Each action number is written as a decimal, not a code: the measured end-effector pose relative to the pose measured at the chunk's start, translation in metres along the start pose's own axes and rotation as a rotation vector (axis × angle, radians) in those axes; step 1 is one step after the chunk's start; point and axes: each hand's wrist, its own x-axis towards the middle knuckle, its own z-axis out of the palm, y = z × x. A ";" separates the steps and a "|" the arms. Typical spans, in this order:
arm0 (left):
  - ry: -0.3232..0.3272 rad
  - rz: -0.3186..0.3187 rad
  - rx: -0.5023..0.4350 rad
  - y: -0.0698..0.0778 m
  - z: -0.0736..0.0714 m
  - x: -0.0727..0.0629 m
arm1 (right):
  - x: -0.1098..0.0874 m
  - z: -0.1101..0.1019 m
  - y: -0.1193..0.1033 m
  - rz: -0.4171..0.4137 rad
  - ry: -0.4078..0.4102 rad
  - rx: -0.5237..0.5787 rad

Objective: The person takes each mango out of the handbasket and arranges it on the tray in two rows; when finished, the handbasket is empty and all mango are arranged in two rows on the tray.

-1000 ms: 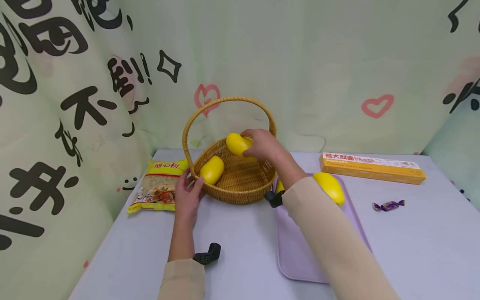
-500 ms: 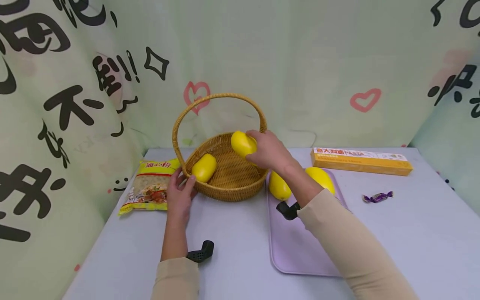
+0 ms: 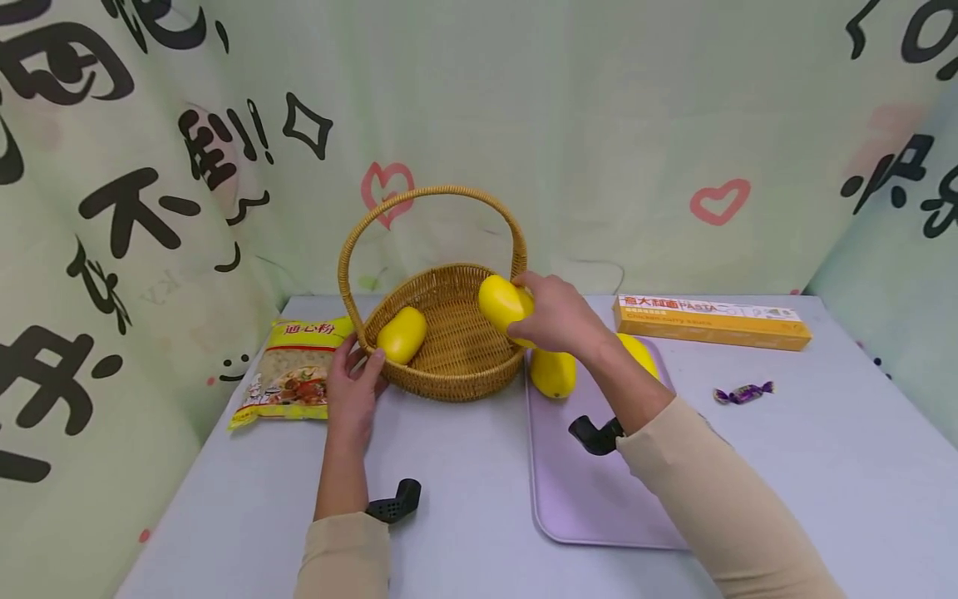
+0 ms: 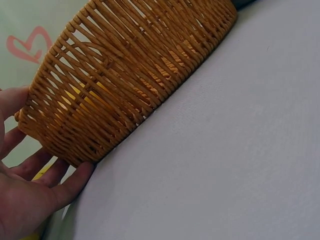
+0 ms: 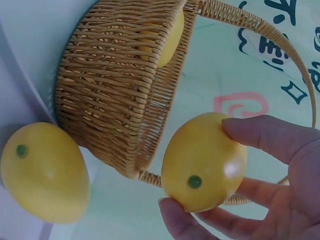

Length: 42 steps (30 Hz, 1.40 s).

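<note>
A wicker basket (image 3: 449, 386) with a tall arched handle stands on the table, one yellow mango (image 3: 402, 334) lying inside at its left. My left hand (image 3: 352, 395) holds the basket's left side, thumb and fingers spread along the woven wall (image 4: 130, 65). With thumb and fingers, my right hand (image 3: 563, 314) grips a second yellow mango (image 3: 505, 304), held up at the basket's right rim. Its green stem spot faces the camera in the right wrist view. Two more mangoes, a near one (image 3: 552, 373) and another (image 3: 640, 356) partly behind my right arm, lie on a purple tray (image 3: 584, 507).
A yellow bag of pasta (image 3: 295, 370) lies left of the basket, close to my left hand. At the back right is a long orange pasta box (image 3: 711, 323). A purple-wrapped candy (image 3: 743, 393) lies right of the tray. Curtains (image 3: 599, 150) enclose the table's back and sides.
My right hand has moved right with its mango, from over the basket's middle to its right rim. The left hand stays on the basket. The head view has shifted slightly.
</note>
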 end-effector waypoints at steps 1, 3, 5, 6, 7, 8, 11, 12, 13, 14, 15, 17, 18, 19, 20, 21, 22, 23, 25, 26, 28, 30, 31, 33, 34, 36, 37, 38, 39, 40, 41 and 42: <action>0.002 -0.001 0.002 0.000 0.000 0.000 | -0.002 0.000 0.001 0.003 -0.005 0.002; 0.006 -0.006 0.009 0.000 0.000 -0.001 | -0.005 0.000 0.003 0.010 -0.017 0.016; 0.013 -0.012 0.013 0.000 0.000 -0.001 | -0.009 -0.001 0.004 0.017 -0.028 0.035; 0.017 -0.015 0.016 0.001 0.000 -0.001 | -0.010 -0.001 0.005 0.021 -0.032 0.040; 0.019 -0.016 0.016 0.001 0.000 -0.002 | -0.011 -0.001 0.006 0.025 -0.034 0.041; 0.020 -0.019 0.017 0.001 0.000 -0.002 | -0.013 -0.002 0.006 0.029 -0.037 0.041; 0.026 -0.023 0.019 0.001 0.001 -0.002 | -0.017 -0.003 0.006 0.043 -0.041 0.026; 0.027 -0.024 0.019 0.001 0.001 -0.002 | -0.018 -0.004 0.006 0.047 -0.040 0.018; 0.027 -0.024 0.020 0.001 0.001 -0.002 | -0.019 -0.004 0.006 0.051 -0.041 0.012; 0.027 -0.024 0.021 0.001 0.001 -0.002 | -0.021 -0.004 0.007 0.054 -0.042 0.006; 0.026 -0.021 0.022 0.001 0.001 -0.002 | -0.022 -0.004 0.007 0.055 -0.042 0.001; 0.027 -0.020 0.022 0.000 0.001 -0.001 | -0.025 -0.004 0.008 0.059 -0.040 -0.006; 0.027 -0.020 0.021 0.000 0.000 -0.001 | -0.026 -0.004 0.008 0.060 -0.038 -0.010; 0.023 -0.020 0.019 0.000 0.000 -0.001 | -0.028 -0.004 0.009 0.066 -0.036 -0.005; 0.022 -0.021 0.018 0.000 0.000 -0.001 | -0.030 -0.004 0.010 0.070 -0.033 -0.001; 0.021 -0.021 0.017 0.000 0.000 -0.001 | -0.031 -0.004 0.010 0.074 -0.028 0.003; 0.021 -0.024 0.018 0.000 0.000 -0.001 | -0.033 -0.004 0.011 0.080 -0.024 0.010; 0.019 -0.025 0.018 0.000 0.000 -0.001 | -0.035 -0.004 0.012 0.083 -0.020 0.018; 0.012 -0.024 0.017 0.000 0.000 -0.001 | -0.037 -0.005 0.014 0.086 -0.014 0.036; 0.012 -0.025 0.019 0.000 0.001 -0.002 | -0.038 -0.005 0.015 0.077 -0.009 0.026; 0.007 -0.021 0.019 0.001 0.001 -0.001 | -0.040 -0.005 0.017 0.058 -0.001 0.007; 0.003 -0.018 0.016 0.001 0.001 -0.001 | -0.042 -0.006 0.019 0.043 0.002 -0.020; 0.001 -0.018 0.014 0.001 0.001 -0.001 | -0.042 -0.006 0.021 0.039 0.005 -0.043; 0.000 -0.016 0.012 0.001 0.001 -0.001 | -0.044 -0.007 0.023 0.040 0.006 -0.063; 0.000 -0.017 0.012 0.001 0.001 -0.001 | -0.045 -0.007 0.024 0.045 0.003 -0.067; 0.005 -0.018 0.015 0.002 0.001 -0.001 | -0.048 -0.008 0.027 0.051 0.004 -0.076; 0.007 -0.018 0.016 0.002 0.001 -0.001 | -0.049 -0.008 0.028 0.049 0.007 -0.080; 0.011 -0.020 0.019 0.002 0.001 -0.001 | -0.051 -0.008 0.029 0.044 0.009 -0.079; 0.014 -0.022 0.021 0.002 0.001 -0.001 | -0.052 -0.008 0.030 0.038 0.011 -0.079; 0.016 -0.023 0.024 0.002 0.001 -0.001 | -0.053 -0.008 0.032 0.032 0.013 -0.079; 0.018 -0.025 0.024 0.002 0.001 -0.001 | -0.055 -0.009 0.033 0.027 0.015 -0.078; 0.019 -0.025 0.024 0.002 0.001 -0.001 | -0.057 -0.009 0.034 0.024 0.015 -0.077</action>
